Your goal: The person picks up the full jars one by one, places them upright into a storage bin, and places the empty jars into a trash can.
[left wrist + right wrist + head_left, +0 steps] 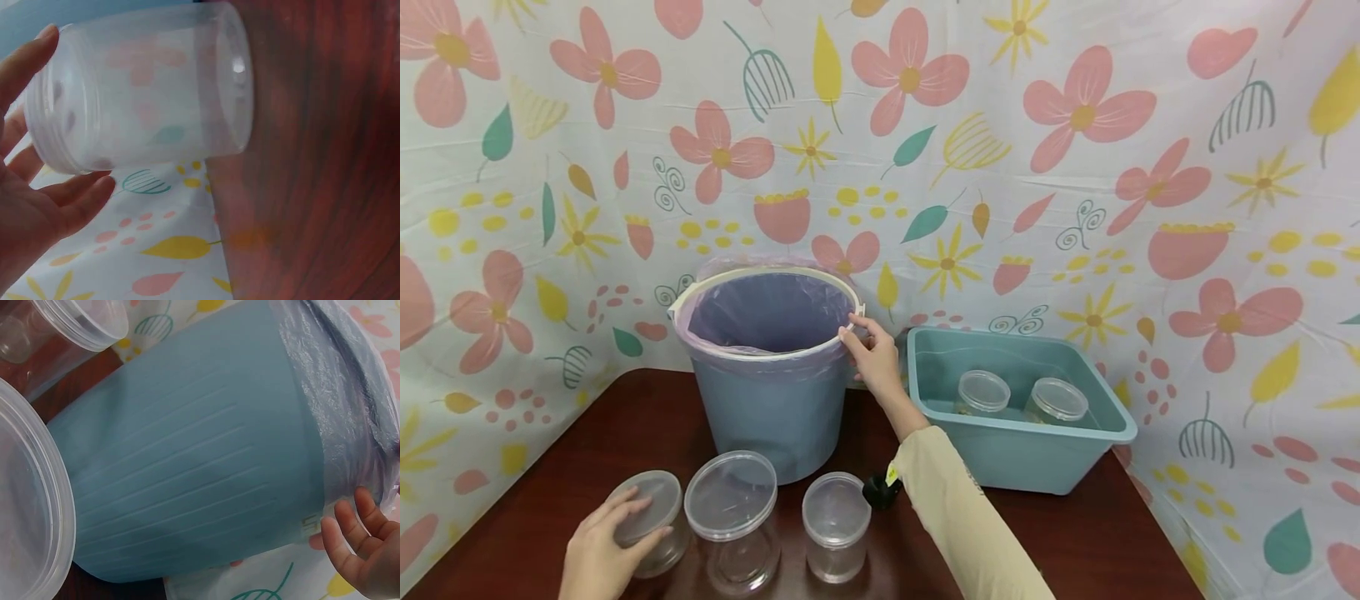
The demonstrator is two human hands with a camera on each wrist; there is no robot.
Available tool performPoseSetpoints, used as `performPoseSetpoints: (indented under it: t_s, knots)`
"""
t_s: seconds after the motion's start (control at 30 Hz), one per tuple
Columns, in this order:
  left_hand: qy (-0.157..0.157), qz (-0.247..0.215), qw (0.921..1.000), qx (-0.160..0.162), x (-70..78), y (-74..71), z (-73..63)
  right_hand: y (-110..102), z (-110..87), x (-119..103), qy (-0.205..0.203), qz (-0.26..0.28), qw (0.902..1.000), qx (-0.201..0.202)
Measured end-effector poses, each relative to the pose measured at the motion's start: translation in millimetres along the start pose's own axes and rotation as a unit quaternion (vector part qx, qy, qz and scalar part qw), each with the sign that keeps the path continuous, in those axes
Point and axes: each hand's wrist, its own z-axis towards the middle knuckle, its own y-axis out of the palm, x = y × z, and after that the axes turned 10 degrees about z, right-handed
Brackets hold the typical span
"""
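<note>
The left hand [601,537] curls around the lid of a clear plastic jar [664,546] at the left of the table; the left wrist view shows this jar [156,87] with fingers on both sides of its lid. Faint fingertips show through the lid. At the right side of a blue bucket [767,408], the right hand [876,358] pinches the white rim near the handle joint. A thin translucent pink bag [325,406] lines the bucket and folds over its edge. In the right wrist view, the right hand's fingers [334,544] bend beside the bag; the thumb is hidden.
Two more lidded clear jars, a larger one [732,508] and a smaller one [837,533], stand before the bucket. To the right, a teal basin [1015,454] holds two lidded jars [983,392]. A flower-patterned sheet [925,200] hangs behind the dark table [1120,533].
</note>
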Motion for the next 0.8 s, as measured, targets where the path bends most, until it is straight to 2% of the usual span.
performPoseSetpoints:
  t_s: [0.07, 0.23, 0.33, 0.57, 0.8]
  knots:
    - [-0.013, -0.008, 0.9997, 0.020, 0.9, 1.2, -1.1, 0.6, 0.0, 0.3, 0.002, 0.001, 1.0000, 0.001]
    - [-0.076, -0.031, 0.9954, 0.051, 6.0, -0.2, 0.6, 1.6, 0.1, 1.2, 0.004, 0.000, 1.0000, 0.004]
    - [-0.092, -0.038, 0.9930, 0.064, 7.8, -2.0, 2.9, 1.6, 0.2, 1.5, 0.003, 0.000, 1.0000, 0.005]
    - [-0.072, -0.048, 0.9909, 0.103, 11.5, -6.6, 8.6, 0.6, 1.0, 3.4, -0.004, -0.004, 1.0000, 0.007]
    - [-0.061, -0.045, 0.9868, 0.143, 22.1, -19.8, 17.8, 0.3, 1.1, 3.5, -0.008, -0.007, 0.9999, 0.004]
